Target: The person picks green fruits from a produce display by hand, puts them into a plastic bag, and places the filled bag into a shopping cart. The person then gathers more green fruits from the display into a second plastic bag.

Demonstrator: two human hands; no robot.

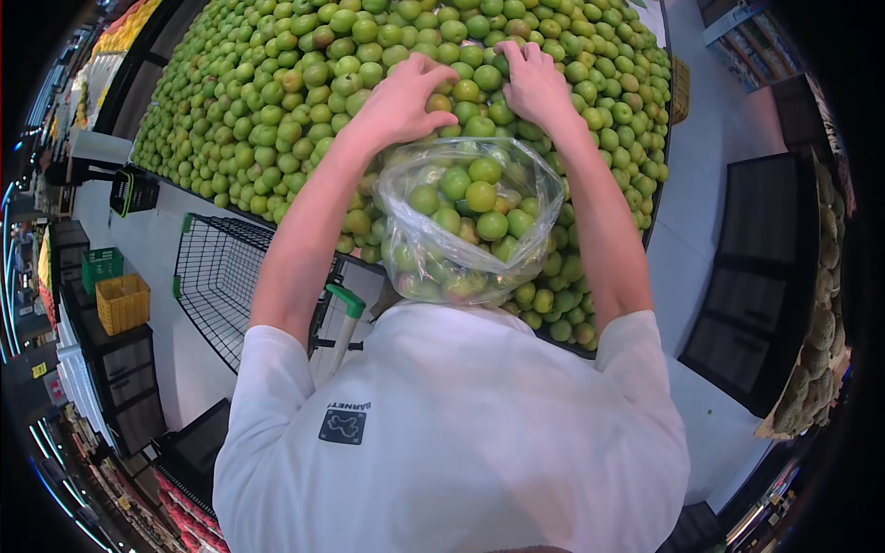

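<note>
A large heap of round green fruit, which look like green plums, slopes up in front of me. My left hand is over the heap, its thumb and fingers apart around the fruit beneath. To its right, my right hand rests on the fruit with bent fingers slightly apart; its fingertips are partly hidden. Between my forearms a clear plastic bag sits with its mouth open. Several green fruits lie inside it. Neither hand touches the bag.
A wire shopping cart with a green-tipped handle stands at my left. Farther left are a yellow crate and a green basket. A dark display stand is across the aisle on the right.
</note>
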